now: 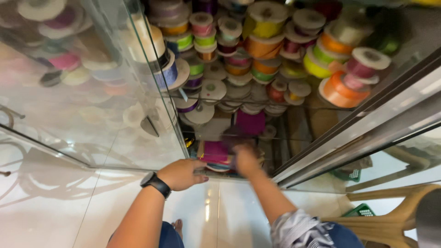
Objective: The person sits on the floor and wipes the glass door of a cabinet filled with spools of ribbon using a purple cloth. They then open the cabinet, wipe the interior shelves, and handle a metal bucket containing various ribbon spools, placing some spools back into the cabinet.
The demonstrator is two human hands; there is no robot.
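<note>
Hands are reaching into the lowest part of a glass cabinet point(138, 92) that is full of ribbon spools point(257, 50). The left hand point(181, 173) is resting at the front edge of the bottom shelf, fingers curled loosely, just beside a magenta ribbon roll point(216, 151); I cannot tell if it is gripping it. The right hand point(245, 158) is blurred, so its grip is not clear, but it is touching the same low stack. The picking step seems to be in hand. Next move is probably calling for a firm pinch on one roll and a careful pull, because other spools are lying close around.
</note>
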